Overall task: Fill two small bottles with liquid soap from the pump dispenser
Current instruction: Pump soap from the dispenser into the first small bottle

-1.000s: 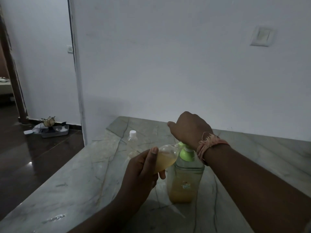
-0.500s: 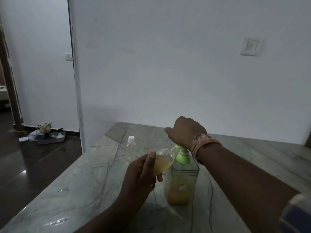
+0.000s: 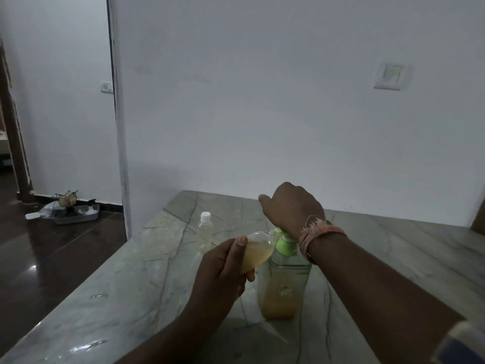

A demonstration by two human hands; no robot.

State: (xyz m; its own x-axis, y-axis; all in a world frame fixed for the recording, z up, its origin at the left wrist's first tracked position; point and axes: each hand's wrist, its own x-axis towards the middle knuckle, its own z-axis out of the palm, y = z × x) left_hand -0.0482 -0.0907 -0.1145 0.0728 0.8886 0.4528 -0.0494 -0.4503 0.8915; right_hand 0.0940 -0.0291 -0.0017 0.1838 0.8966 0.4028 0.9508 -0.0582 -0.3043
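Head view: marble surface [image 3: 110, 298] against white wall [image 3: 262, 101]; left hand [image 3: 223, 269] grips tilted bottle [image 3: 258, 248], right hand [image 3: 291, 206] presses dispenser [image 3: 284, 282], fingers hidden.

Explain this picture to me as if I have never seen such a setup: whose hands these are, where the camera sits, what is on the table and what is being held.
There is no machine here. A person wears one wide-angle camera on the head, so you look forward and down along their own arms.

The left hand grips a small clear bottle, tilted, its mouth up against the green pump of the soap dispenser. That bottle already holds some yellowish soap.

The right hand, with a thread band at its wrist, rests on top of the pump; its fingers are hidden behind the hand.

The dispenser stands on a grey marble table. Further back on it stands a second small bottle with a white cap on; it looks clear.

On the floor at the left lies a tray of oddments.
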